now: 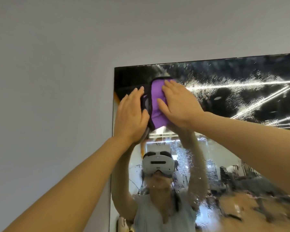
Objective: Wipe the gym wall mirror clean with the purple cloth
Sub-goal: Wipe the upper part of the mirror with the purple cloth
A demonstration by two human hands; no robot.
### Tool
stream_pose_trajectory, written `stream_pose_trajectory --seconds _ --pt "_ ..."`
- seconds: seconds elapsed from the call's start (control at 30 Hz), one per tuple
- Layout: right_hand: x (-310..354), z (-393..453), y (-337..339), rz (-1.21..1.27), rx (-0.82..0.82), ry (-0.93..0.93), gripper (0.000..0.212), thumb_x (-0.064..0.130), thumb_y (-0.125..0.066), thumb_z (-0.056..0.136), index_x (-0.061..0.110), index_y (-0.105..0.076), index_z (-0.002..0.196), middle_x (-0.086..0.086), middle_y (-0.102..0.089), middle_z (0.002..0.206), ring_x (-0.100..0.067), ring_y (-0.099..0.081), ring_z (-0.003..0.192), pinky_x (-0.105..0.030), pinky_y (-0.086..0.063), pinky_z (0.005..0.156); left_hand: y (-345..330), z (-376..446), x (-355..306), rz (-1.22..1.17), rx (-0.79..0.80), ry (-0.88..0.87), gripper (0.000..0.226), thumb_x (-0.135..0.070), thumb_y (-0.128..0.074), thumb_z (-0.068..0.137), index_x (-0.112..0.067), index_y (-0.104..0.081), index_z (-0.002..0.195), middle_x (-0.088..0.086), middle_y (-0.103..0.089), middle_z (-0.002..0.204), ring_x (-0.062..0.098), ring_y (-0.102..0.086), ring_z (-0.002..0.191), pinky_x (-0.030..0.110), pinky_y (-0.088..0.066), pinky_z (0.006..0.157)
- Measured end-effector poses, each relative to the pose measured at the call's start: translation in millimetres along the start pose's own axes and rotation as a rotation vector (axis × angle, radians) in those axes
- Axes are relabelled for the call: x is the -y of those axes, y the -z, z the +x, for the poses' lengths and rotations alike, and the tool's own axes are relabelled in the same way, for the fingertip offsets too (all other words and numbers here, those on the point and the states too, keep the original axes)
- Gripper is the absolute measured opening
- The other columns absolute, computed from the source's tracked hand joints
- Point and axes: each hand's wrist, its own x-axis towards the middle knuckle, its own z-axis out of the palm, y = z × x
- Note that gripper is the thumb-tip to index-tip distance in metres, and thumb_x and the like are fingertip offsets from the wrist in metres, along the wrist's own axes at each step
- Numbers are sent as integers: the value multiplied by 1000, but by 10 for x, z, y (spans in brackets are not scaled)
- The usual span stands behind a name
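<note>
Cloth (pixel 157 104), purple with dark edging, flat against the wall mirror (pixel 233 101) near its upper left corner. Both hands raised on it. Right hand (pixel 177 104) lies flat on the cloth's right part, fingers straight and pressing. Left hand (pixel 131 113) lies flat on the cloth's left edge, fingers straight, reaching onto the glass beside it. Glass to the right of the cloth covered in spray droplets and streaks. Lower glass reflects the person with both arms up and a white headset (pixel 157 164). Grey wall (pixel 49 72) left of and above the mirror.
</note>
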Motion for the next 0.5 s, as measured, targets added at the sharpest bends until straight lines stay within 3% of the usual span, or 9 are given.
stream_pose_trajectory --seconds 0.07,0.17,0.27,0.37,0.5 --pt "-102 -36 20 -93 9 -106 81 60 -23 101 -4 -31 151 -23 -23 162 -36 -19 151 -41 -11 123 -11 57 -19 46 4 68 51 -16 -44 100 -9 -38 150 9 -38 157 25 -30 147 41 -23 122" --pt "-396 -140 49 -154 20 -159 81 61 -18 101 2 -17 157 -22 -13 164 -36 -10 153 -43 -8 123 -87 169 -7 158 43 43 47 -17 -42 105 -13 -37 151 4 -30 161 21 -22 151 37 -17 123" --pt "-587 -268 88 -198 36 -118 79 53 -2 93 12 -9 160 -16 -3 167 -32 0 154 -43 -1 123 -189 343 -75 172 24 43 46 -20 -38 106 -15 -37 152 3 -30 161 19 -20 151 36 -16 123" --pt "-576 -333 74 -151 49 -111 77 44 -8 92 6 -10 159 -14 -1 167 -26 2 155 -42 4 124 -299 530 -214 141 -3 43 45 -20 -37 107 -15 -38 151 4 -31 161 19 -21 151 35 -16 123" --pt "-533 -366 -51 -116 -23 -133 88 66 -1 90 14 -10 160 -8 -7 168 -24 -2 155 -46 3 123 -376 634 -274 172 18 35 46 -19 -35 107 -15 -34 154 3 -28 162 19 -17 152 33 -14 122"
